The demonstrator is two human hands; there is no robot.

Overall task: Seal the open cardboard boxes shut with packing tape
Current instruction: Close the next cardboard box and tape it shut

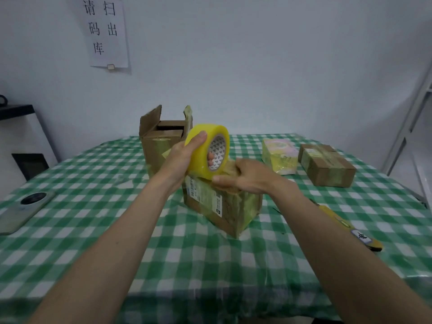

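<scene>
We held the yellow roll of packing tape [205,149] up in our left hand [184,155], thumb across its outer face and fingers curled through the printed cardboard core, just above the near brown cardboard box [222,206] in the middle of the table. That box sat on the green-and-white checked tablecloth [93,206], its flaps down and its sides wrapped in glossy tape with white labels on the left face. Our right hand [245,178] lay over the box's top, thumb pointing left beneath the roll, the fingers bent over the far edge; whether they pinched the tape's loose end we could not tell, as that part was blurred.

Behind and to the left stood a taller brown cardboard box [159,146] with its flaps still upright and open. To the far right lay a small taped brown cardboard box [327,166], closed, and just left of it a pale yellow wrapped packet [279,156]. A yellow-handled utility knife [350,228] rested near the right edge, partly hidden by our right forearm. A grey phone [23,210] with a round camera lay at the left. On the white wall hung a paper sign [105,31] with black characters.
</scene>
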